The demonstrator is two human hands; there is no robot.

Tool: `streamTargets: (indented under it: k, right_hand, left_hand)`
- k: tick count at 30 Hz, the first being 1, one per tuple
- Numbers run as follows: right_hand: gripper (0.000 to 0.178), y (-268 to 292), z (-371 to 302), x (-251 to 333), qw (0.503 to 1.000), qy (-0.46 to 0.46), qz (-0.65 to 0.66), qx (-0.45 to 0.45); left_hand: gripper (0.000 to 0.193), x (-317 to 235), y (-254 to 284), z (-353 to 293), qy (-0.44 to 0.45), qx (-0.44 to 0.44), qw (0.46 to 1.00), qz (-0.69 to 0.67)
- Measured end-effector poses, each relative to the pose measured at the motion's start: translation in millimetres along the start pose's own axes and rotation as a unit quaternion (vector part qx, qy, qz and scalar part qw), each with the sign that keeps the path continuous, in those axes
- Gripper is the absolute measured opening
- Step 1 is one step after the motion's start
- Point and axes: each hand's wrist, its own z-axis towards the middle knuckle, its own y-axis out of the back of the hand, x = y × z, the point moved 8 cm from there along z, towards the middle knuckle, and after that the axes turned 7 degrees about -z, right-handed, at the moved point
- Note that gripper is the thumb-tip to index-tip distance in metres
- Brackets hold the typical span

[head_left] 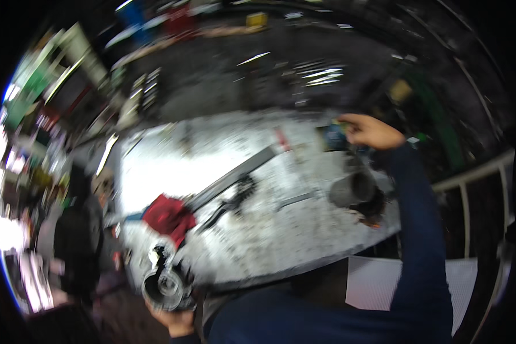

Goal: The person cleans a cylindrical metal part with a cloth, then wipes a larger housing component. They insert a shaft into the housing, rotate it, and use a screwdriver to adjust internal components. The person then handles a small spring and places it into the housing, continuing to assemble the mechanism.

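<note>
At the lower left, my left hand (178,322) is closed around the underside of a metal housing (167,286) with round openings. This part is over the table's near left corner. My right hand (375,131) reaches to the far right of the table, its fingers closed on a small dark blue container (334,136); blur hides its exact kind. A grey cylinder (350,190) lies below that hand. Near the housing is a crumpled red cloth (169,218), touching the end of a long metal bar (232,179).
The worn metal table (235,252) also carries a dark toothed part (243,188), a slim wrench-like tool (297,199) and a small red object (281,139). A wrench (106,155) lies at the left edge. A pale gridded sheet (372,282) and a rail (470,172) stand at right.
</note>
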Motion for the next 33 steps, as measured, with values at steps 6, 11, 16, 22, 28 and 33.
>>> streamTargets:
  k: [6, 11, 16, 22, 28, 33]
  right_hand:
    - [0.100, -277.8, -118.4, 235.2, 0.914, 0.260, 0.174, 0.258]
    - [0.102, -420.6, -131.1, 337.9, 0.922, 0.273, 0.062, 0.265]
    - [0.101, -516.6, -134.7, 384.2, 0.913, 0.193, 0.082, 0.349]
    - [0.099, -603.8, -139.1, 430.3, 0.891, 0.175, 0.101, 0.407]
    - [0.095, -647.1, -143.5, 470.8, 0.901, 0.219, 0.000, 0.375]
    - [0.094, -664.5, -143.9, 491.2, 0.883, 0.289, -0.166, 0.330]
  left_hand:
    - [0.086, -22.4, 17.8, -5.6, 0.029, 0.025, 0.997, -0.070]
    - [0.072, -68.2, 31.3, -26.6, 0.011, 0.057, 0.992, -0.116]
    - [0.066, -130.8, 82.4, -57.7, -0.071, 0.018, 0.997, -0.029]
    - [0.067, -198.0, 143.8, -96.7, -0.082, 0.020, 0.996, -0.021]
    - [0.066, -239.4, 180.7, -123.6, -0.115, 0.009, 0.993, 0.002]
    - [0.063, -257.1, 182.9, -135.3, -0.134, 0.036, 0.989, -0.047]
